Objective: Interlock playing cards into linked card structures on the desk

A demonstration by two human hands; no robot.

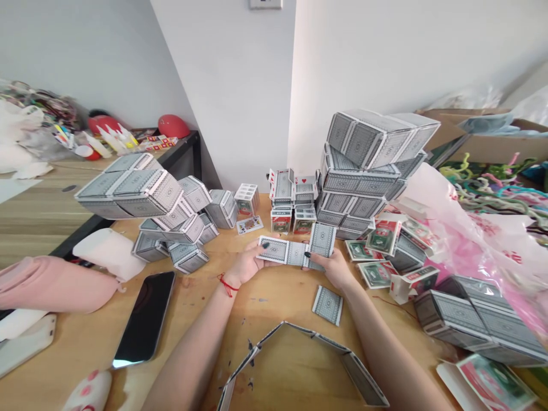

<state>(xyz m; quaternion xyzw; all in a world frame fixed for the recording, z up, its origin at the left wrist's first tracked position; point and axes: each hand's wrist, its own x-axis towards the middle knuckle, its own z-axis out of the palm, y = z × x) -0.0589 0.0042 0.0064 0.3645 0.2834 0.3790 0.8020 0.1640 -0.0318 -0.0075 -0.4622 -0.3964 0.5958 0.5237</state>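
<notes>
Above the middle of the table, my left hand (248, 261) is closed on the left end of a flat strip of grey-backed playing cards (296, 253). My right hand (336, 267), also closed, pinches an upright playing card (324, 237) at the strip's right end, its dark-nailed thumb across the lower part. Whether that card is joined to the strip I cannot tell. A card with folded edges (327, 304) lies on the table below my right hand. Nearest me stands an angular open ring of linked cards (314, 335), partly cut off by the bottom edge.
Stacked card blocks rise at the left (145, 191) and right (363, 165). Small card boxes (281, 221) stand at the back, near a loose face card (249, 225). A phone (145, 319) lies left. Several opened card packs (377, 274) and a pink plastic bag (479, 234) crowd the right.
</notes>
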